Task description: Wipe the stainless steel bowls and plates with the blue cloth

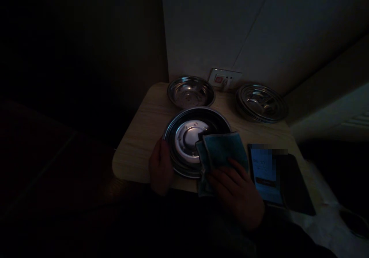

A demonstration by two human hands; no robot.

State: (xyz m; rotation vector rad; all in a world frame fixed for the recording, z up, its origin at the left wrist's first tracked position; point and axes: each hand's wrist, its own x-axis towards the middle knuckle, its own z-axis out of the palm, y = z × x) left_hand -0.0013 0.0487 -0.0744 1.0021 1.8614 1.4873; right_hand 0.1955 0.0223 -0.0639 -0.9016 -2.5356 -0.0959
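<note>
A shiny metal bowl lies near the front of the small wooden table, in dim light. My left hand grips its left rim, with the fingertips partly hidden. Folded in layers, a teal cloth covers the bowl's right side. My right hand holds this cloth, fingers pressed over it against the bowl's right edge. Just behind stands another metal bowl, its rim close to the first one.
A stack of metal bowls stands at the table's back right. Right of my right hand lie a lit phone and a dark flat object. A wall socket is behind the pale wooden table.
</note>
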